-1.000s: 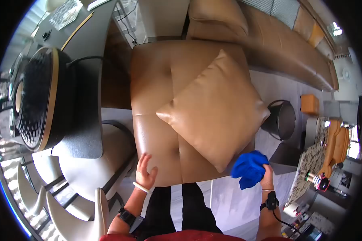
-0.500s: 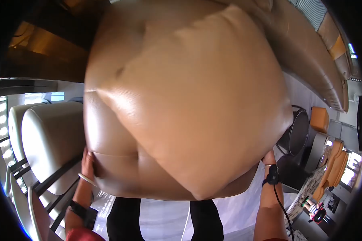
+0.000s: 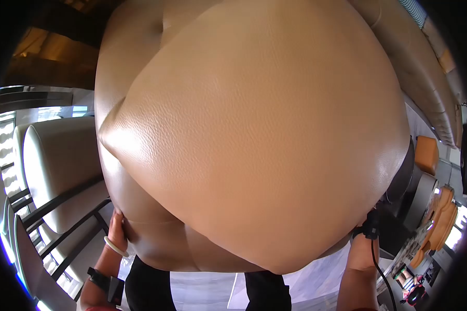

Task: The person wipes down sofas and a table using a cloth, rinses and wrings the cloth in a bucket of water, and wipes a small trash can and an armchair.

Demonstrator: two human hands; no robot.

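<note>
A large tan leather cushion (image 3: 254, 135) fills the middle of the view, lying cornerwise on top of a brown leather seat (image 3: 155, 236). My left hand (image 3: 118, 228), with a pale bangle at the wrist, grips the seat's left side near its front corner. On the far side of the cushion, my right hand (image 3: 361, 226) reaches the seat's right side. The cushion's edge and a black wrist strap cover most of it, so its fingers are hidden. My legs (image 3: 150, 285) in black stand right against the seat's front edge.
White padded chairs (image 3: 62, 171) with dark frames stand close on the left. Along the upper right runs a brown leather sofa (image 3: 425, 88). An orange stool (image 3: 427, 154) and a person (image 3: 414, 293) are farther off to the right. Dark wooden furniture (image 3: 52, 62) is at upper left.
The cushion and seat now look larger and closer, and the cushion covers more of the view. Both hands appear slightly lower, the right also farther right and more hidden by the cushion.
</note>
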